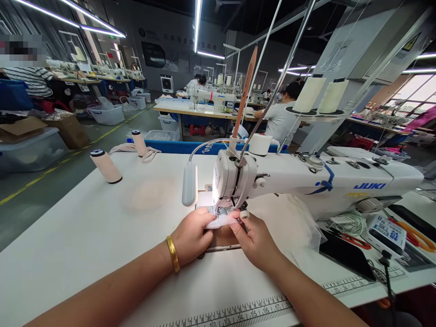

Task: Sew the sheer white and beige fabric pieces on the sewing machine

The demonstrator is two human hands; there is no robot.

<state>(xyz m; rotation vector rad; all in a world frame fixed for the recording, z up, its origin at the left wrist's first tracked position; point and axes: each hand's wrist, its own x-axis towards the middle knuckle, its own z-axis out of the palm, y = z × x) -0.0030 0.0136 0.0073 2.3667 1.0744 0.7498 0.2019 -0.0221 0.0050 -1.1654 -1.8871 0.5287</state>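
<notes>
A thin, pale piece of fabric [220,221] lies at the front of the needle area of a white sewing machine [282,175]. My left hand [192,236] grips its left end, thumb and fingers closed together. At the right end, my right hand [255,238] pinches the same cloth close to the presser foot. The needle and foot are lit but partly hidden by the machine head. A small grey lamp [189,185] hangs left of the head. More sheer fabric [293,222] spreads on the table beneath the machine arm.
Thread cones [106,167] stand at the table's back left. At right lie a black phone-like slab [345,254], a white boxed device [386,234] and orange-handled scissors [417,235]. A printed ruler [252,313] runs along the front edge. A co-worker [281,113] sits beyond.
</notes>
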